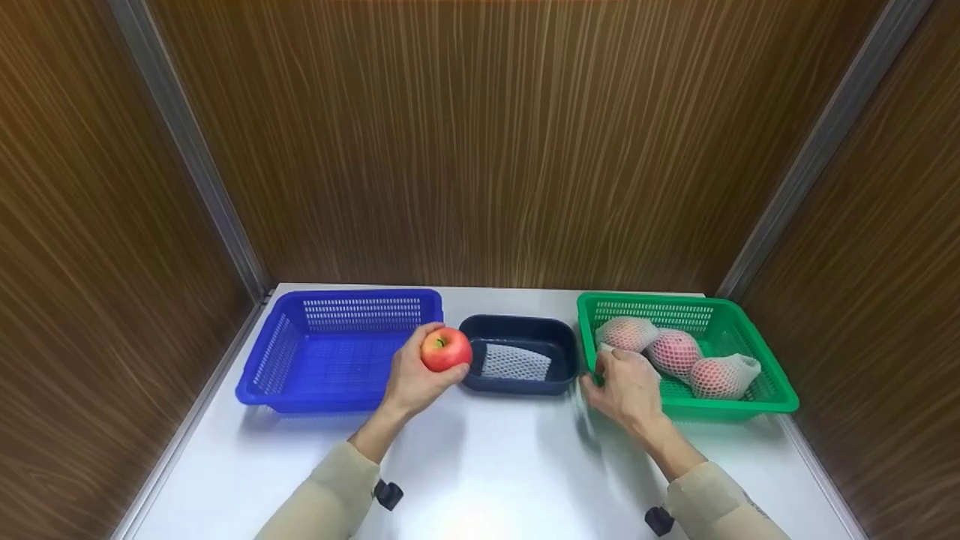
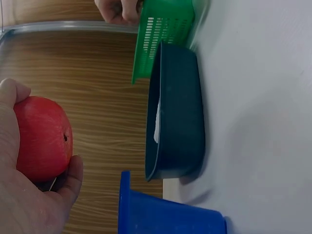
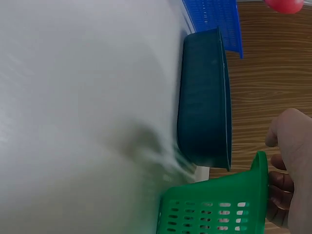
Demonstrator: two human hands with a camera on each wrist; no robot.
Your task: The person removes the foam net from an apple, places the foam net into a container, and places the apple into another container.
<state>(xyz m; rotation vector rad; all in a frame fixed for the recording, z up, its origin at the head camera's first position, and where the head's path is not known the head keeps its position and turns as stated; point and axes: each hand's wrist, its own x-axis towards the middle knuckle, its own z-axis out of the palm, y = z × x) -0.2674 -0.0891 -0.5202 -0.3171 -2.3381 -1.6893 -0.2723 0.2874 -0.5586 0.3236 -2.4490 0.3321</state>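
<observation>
One red apple — head view — sits in the left hand, thumb and fingers curved round it, between the blue basket and the navy tub holding a white foam net; the right hand is over the left side of the green basket, by foam-netted fruits. Left wrist: the apple fills the grip. Right wrist: fingers bend beside the green rim — whether around anything, I cannot tell.
</observation>
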